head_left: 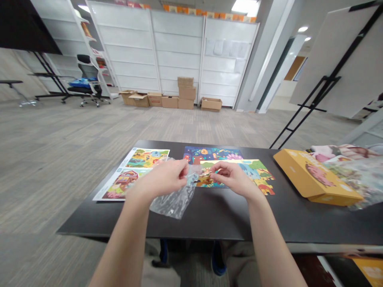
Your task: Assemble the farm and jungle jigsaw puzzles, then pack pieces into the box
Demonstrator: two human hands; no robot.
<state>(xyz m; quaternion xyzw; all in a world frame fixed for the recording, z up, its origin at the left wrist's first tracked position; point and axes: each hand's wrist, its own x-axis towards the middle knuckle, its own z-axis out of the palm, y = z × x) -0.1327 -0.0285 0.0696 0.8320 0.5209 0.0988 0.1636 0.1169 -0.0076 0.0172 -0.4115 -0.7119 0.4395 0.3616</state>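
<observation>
My left hand (pixel 161 178) is closed on a clear plastic bag (pixel 176 202), which hangs crumpled over the black table (pixel 203 223). My right hand (pixel 231 178) pinches a small puzzle piece (pixel 206 172) between thumb and fingertips, close to the bag's edge. Behind and below the right hand lies a partly assembled jigsaw puzzle (pixel 253 170) in yellow, green and light blue, with a jagged right edge. It overlaps a dark blue puzzle (pixel 220 152) farther back. To the left, partly under my left forearm and the bag, is a printed picture sheet (pixel 127 175).
A yellow box (pixel 317 175) with a pig picture stands at the table's right, beside a clear bag of colourful pieces (pixel 353 175). Beyond the table are cardboard boxes (pixel 170 101), an office chair (pixel 86 77) and a whiteboard stand (pixel 314 99).
</observation>
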